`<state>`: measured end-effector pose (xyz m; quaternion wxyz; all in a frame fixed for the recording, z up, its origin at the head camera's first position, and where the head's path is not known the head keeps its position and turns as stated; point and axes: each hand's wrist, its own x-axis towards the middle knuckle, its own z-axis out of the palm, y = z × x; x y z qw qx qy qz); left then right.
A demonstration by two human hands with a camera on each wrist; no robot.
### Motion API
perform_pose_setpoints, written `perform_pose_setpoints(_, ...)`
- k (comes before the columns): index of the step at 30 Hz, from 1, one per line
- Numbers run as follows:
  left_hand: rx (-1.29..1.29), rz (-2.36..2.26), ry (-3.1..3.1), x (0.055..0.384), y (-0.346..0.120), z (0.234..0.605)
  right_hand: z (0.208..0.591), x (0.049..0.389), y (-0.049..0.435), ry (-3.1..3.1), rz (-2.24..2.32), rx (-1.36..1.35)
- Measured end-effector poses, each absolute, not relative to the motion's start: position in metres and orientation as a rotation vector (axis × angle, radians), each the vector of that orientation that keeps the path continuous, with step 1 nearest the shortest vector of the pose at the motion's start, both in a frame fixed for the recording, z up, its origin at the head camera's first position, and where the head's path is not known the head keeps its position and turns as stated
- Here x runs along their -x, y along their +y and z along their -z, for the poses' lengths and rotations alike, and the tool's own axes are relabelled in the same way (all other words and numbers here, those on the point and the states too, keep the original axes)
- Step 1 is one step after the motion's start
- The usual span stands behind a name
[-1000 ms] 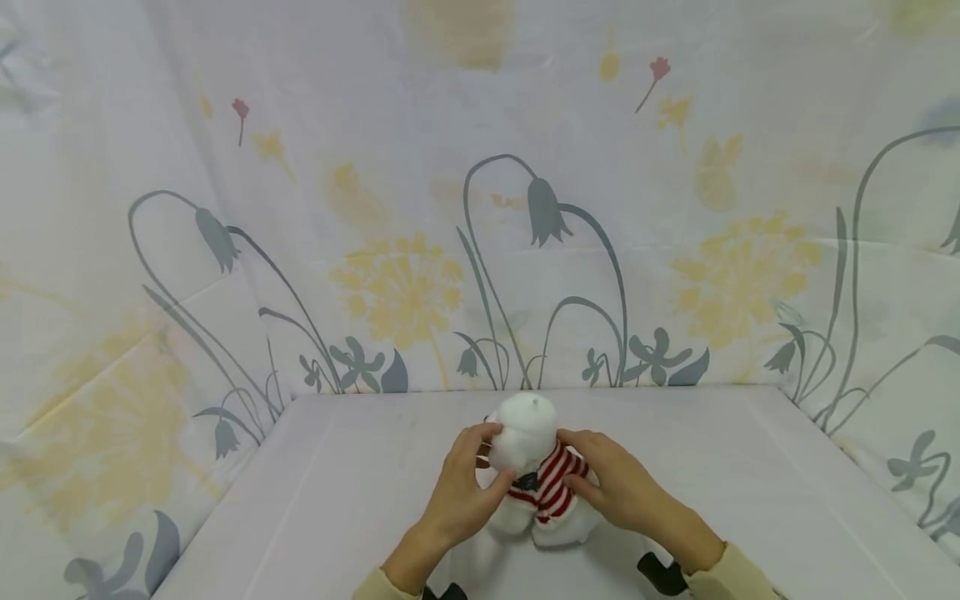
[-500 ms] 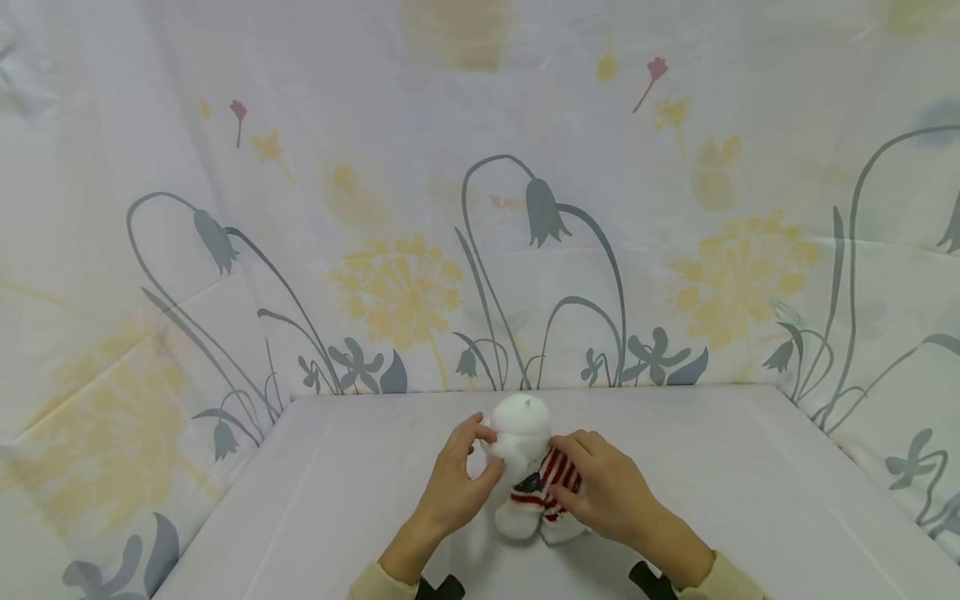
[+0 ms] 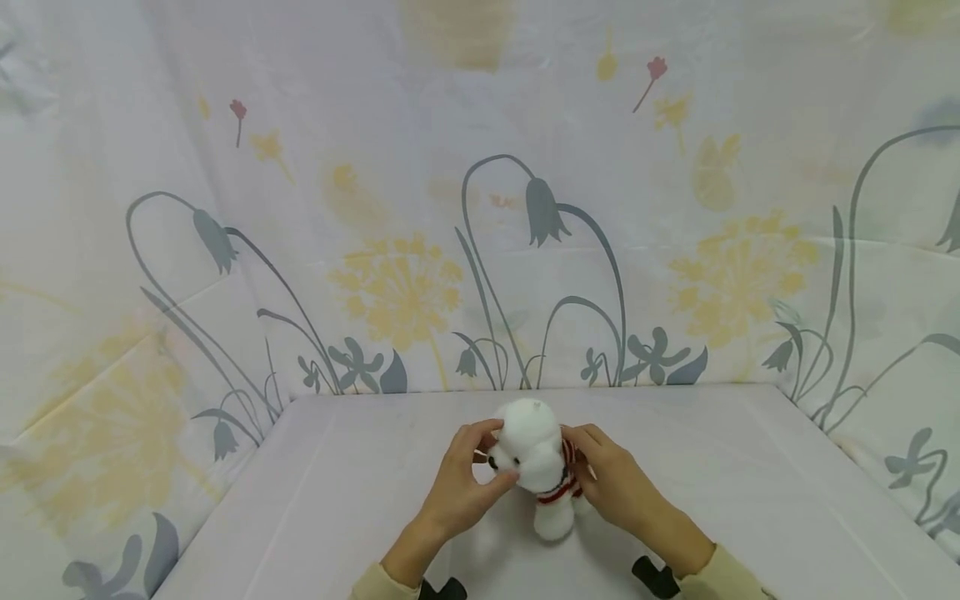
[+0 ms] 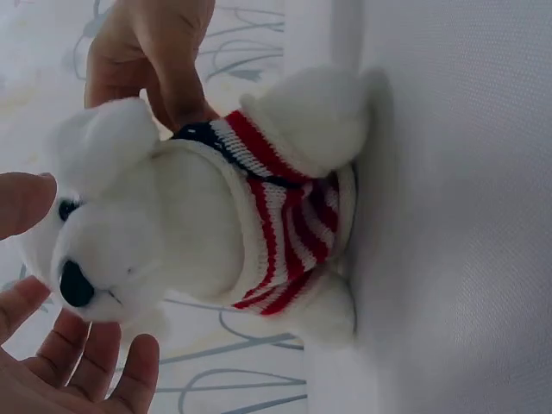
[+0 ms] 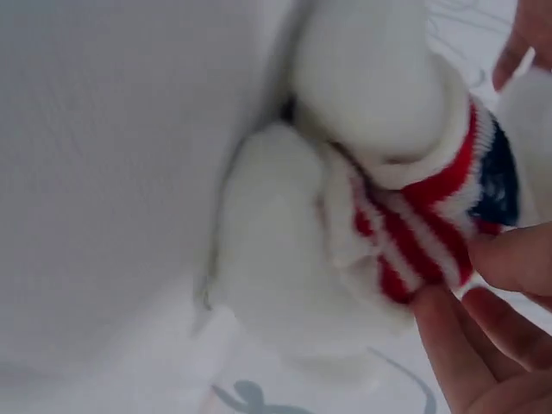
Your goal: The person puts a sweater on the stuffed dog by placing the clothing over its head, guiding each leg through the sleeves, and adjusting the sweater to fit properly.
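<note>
A white plush dog [image 3: 529, 433] with floppy ears, a black nose and a red-and-white striped knitted sweater [image 4: 280, 207] stands on the white table. Its face points to the left in the head view. My left hand [image 3: 463, 483] curves round the muzzle, thumb at the cheek and fingers on the far side. The left wrist view has those fingertips [image 4: 138, 362] right at the snout. At the dog's back, my right hand [image 3: 615, 479] pinches the sweater between thumb and fingers, as the right wrist view shows. Part of the dog's rear is hidden behind this hand in the head view.
The white tabletop [image 3: 360, 467] reaches back to an upright cloth [image 3: 420, 150] printed with grey and yellow flowers. Cloth of the same pattern hangs at both sides. Black wrist mounts [image 3: 656, 577] and beige sleeves show at the lower edge.
The dog has turned, so its nose and an eye now show and less of the sweater does. Its head first shifted slightly left, then back right. Both hands stay around it.
</note>
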<state>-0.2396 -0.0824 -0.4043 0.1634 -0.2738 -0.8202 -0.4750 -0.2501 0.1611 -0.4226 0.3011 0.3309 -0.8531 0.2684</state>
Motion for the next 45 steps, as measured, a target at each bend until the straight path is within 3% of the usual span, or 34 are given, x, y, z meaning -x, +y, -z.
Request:
perform_pose_setpoints(8,0.723,1.408,-2.293,0.246,-0.086,0.404,0.407,0.240,0.155,-2.224,-0.866,-0.779)
perform_pose_setpoints(20,0.828,1.584,-2.363,0.249,-0.083,0.402,0.407,0.241,0.154,-2.174,-0.844,-0.905)
perform_pose_setpoints(30,0.992,1.380,-2.285,0.246,-0.072,0.403,0.406,0.267,0.189,-2.232,-0.923,-0.993)
perform_pose_setpoints(38,0.940,1.281,-2.273,0.256,-0.071,0.399,0.397,0.261,0.201,-2.370,-0.884,-1.041)
perform_pose_setpoints(45,1.103,1.188,-2.408,0.265,-0.066,0.404,0.402,0.261,0.197,-2.339,-0.812,-1.071)
